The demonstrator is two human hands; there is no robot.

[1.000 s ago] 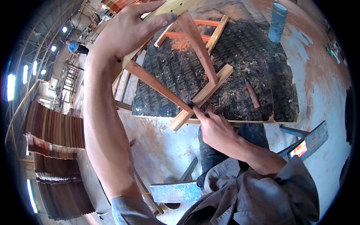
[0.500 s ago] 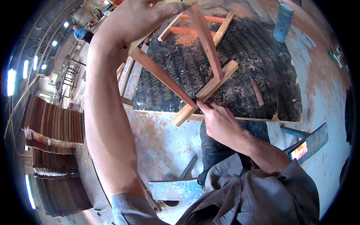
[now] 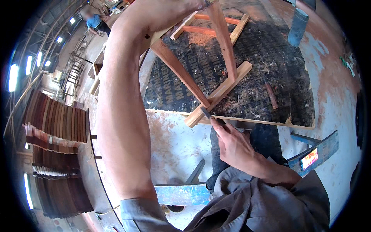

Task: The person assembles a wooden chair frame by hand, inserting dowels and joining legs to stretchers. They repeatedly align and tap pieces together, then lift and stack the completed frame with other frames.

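Note:
A wooden frame stands tilted on the black printed board, its two long legs (image 3: pixel 181 73) meeting a lighter crossbar (image 3: pixel 241 71). At the upper edge of the view my left hand (image 3: pixel 174 11) is closed on the frame's top, most of its fingers cut off or hidden. My right hand (image 3: pixel 235 141) grips a flat, dark metal blade (image 3: pixel 206 112), the index finger stretched along it. Its tip is beside the crossbar's near end, close to the foot of the left leg. Whether it touches the wood I cannot tell.
Wood shavings litter the board (image 3: pixel 301 112). A brown wooden handle (image 3: pixel 271 96) lies right of the crossbar; a grey-blue cylinder (image 3: pixel 298 27) stands far right. Another frame (image 3: pixel 239 31) lies behind. A phone (image 3: pixel 309 159) rests on a blue bench. Stacked wood strips (image 3: pixel 56 120) and a person (image 3: pixel 96 24) are left.
My right hand has drawn back from the joint, bringing the blade into clearer sight. The whole view has shifted, so the frame appears farther right.

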